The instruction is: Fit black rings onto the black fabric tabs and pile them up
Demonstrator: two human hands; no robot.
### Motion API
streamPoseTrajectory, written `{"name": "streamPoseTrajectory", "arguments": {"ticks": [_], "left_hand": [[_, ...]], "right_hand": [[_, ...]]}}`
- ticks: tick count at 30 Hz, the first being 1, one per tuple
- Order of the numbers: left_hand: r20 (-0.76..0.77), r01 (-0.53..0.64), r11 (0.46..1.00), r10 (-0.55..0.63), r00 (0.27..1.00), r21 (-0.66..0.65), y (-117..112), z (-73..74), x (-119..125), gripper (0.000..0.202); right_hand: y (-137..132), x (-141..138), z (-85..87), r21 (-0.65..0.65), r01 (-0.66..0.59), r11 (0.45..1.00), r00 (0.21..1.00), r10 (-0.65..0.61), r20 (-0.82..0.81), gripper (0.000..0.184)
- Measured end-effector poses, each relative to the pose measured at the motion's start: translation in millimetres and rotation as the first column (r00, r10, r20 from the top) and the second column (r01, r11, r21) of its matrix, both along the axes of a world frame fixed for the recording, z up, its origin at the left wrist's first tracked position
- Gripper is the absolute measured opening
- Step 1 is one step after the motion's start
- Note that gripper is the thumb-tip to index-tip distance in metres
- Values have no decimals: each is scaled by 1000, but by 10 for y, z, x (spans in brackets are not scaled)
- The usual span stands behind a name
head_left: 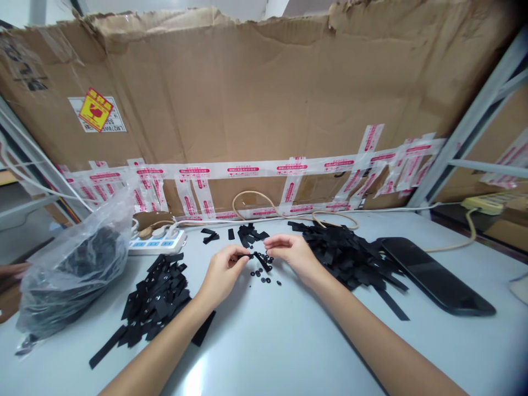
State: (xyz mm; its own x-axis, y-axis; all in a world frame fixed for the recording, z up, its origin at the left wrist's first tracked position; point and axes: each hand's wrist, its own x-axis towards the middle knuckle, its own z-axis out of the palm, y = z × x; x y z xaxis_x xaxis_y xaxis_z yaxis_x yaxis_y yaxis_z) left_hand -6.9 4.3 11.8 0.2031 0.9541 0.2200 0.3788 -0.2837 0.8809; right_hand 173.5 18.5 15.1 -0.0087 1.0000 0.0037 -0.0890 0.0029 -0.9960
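Observation:
My left hand (225,272) is closed in a pinch on a short black strip (245,256), most of it hidden by the fingers. Just to its right is my right hand (295,254), thumb and fingertips slightly apart, with nothing I can make out between them. Below and between both hands lie small round black pieces (263,279), scattered on the white tabletop (264,335). Another black strip (263,262) rests among them. Beside my left forearm spreads a heap of black strips (159,297), some with small shiny spots. A larger heap of black strips (338,253) lies right of my right hand.
A clear plastic bag (78,269) of dark pieces stands at left, near another person's hand (12,272). Behind are a power strip (159,243), a beige cable (256,193) and a large cardboard box (264,99). A black flat device (437,275) lies at right.

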Motion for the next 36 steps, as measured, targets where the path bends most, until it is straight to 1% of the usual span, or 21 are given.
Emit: {"name": "streamPoseTrajectory", "arguments": {"ticks": [3,7,9,11,14,17,24,28,32,36], "left_hand": [[-17,23,999,-24,1000,-34,-17,-28,19,22],[-94,26,1000,-25,995,9,-35,-22,50,20],[-74,22,1000,-22,997,2,-44,-9,65,18],[-18,44,998,-45,999,-46,-53,-1,75,16],[73,98,988,-90,993,-121,-66,-8,74,16],[105,107,984,-93,990,-145,-74,-20,69,17],[107,96,987,-82,991,-127,-73,-7,79,16],[66,76,991,-69,995,-110,-64,-17,73,18],[49,52,992,-46,998,-117,-57,-32,62,19],[38,31,993,-27,999,-114,-60,-27,58,20]], "right_hand": [[-15,-15,4,-47,-22,999,997,18,-75,22],[-36,-25,11,-80,-55,995,989,43,-139,24],[-47,-37,12,-97,-77,992,987,62,-152,24],[-61,-59,9,-107,-105,989,983,87,-161,24],[-83,-103,-2,-85,-140,987,978,124,-167,24],[-100,-137,-12,-47,-149,988,977,140,-164,23],[-108,-154,-43,-29,-154,988,975,147,-167,24],[-107,-164,-54,-12,-152,988,977,148,-156,22],[-114,-160,-26,6,-171,985,976,170,-139,22],[-131,-152,13,43,-172,984,982,175,-71,20]]}}
